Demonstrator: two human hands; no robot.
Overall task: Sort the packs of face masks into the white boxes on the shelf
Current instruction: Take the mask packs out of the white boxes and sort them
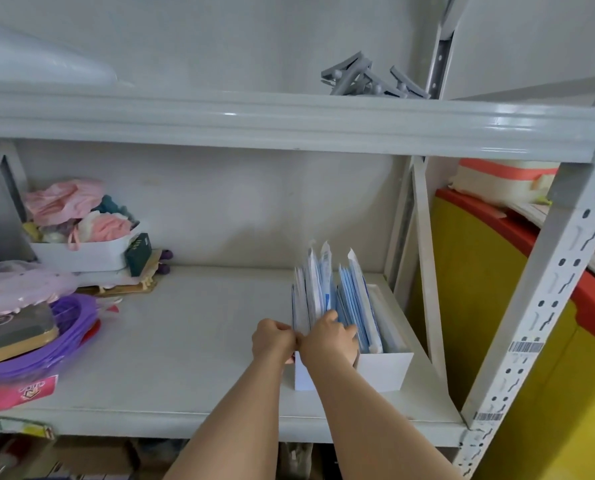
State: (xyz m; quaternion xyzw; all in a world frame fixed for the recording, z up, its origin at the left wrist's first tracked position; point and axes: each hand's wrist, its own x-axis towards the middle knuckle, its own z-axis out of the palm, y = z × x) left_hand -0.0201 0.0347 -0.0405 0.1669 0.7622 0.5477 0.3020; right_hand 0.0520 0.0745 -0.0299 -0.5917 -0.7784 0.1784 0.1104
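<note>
Mask packs (324, 289) upright in white box (382, 368); my left hand (273, 341) curled, pinching leftmost ones, my right hand (330, 337) just beside, clamped on middle bunch.

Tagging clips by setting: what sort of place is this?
Probably a household storeroom: a slotted metal rack, a white tub of mixed oddments, grey clothes pegs on the upper shelf.
</note>
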